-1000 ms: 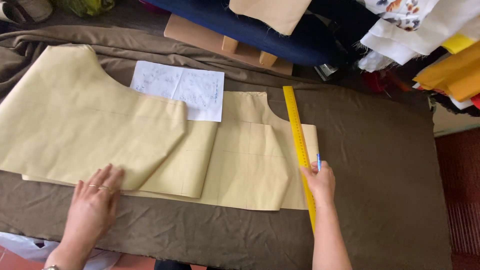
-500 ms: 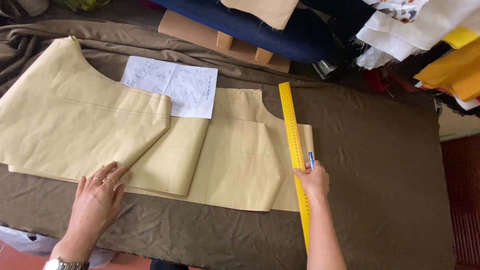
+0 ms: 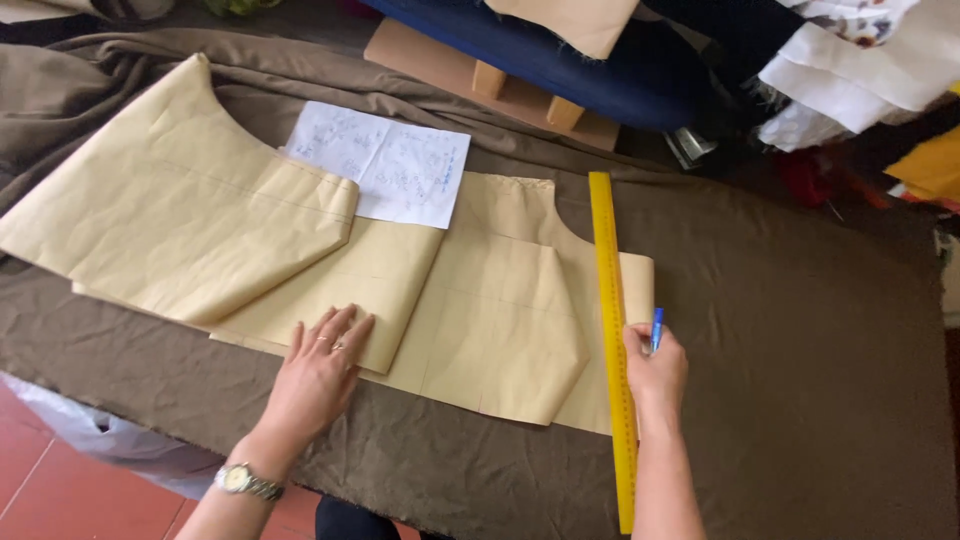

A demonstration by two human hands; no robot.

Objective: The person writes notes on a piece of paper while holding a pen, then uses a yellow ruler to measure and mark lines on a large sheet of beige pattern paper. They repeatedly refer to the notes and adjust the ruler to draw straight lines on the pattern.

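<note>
Nearest, at the lower middle of the frame, the left hand [image 3: 322,370] lies flat with fingers spread, pressing the folded pale yellow paper pattern pieces [image 3: 330,270] onto the olive-brown cloth [image 3: 800,400] that covers the table. To its right, the right hand [image 3: 655,370] is closed around a blue pen [image 3: 656,328] whose tip points up, while its heel rests against the long yellow ruler [image 3: 612,330], which runs from the bottom edge up the middle right of the frame along the right edge of the pattern. By my judgement this is the marking-out step: pattern laid and held, ruler lined up, pen not yet on the cloth. Drawing a line would call for steady pressure on the ruler so it does not slip, and a flat pattern underneath. Farther up, in the upper middle, a white sheet of paper with fine blue notes [image 3: 385,172] lies on the pattern. Beyond it sit a light wooden block stand [image 3: 480,75] and a heap of dark blue, white and yellow fabrics [image 3: 800,70] in the upper right. No box, bin or other container shows anywhere.
</note>
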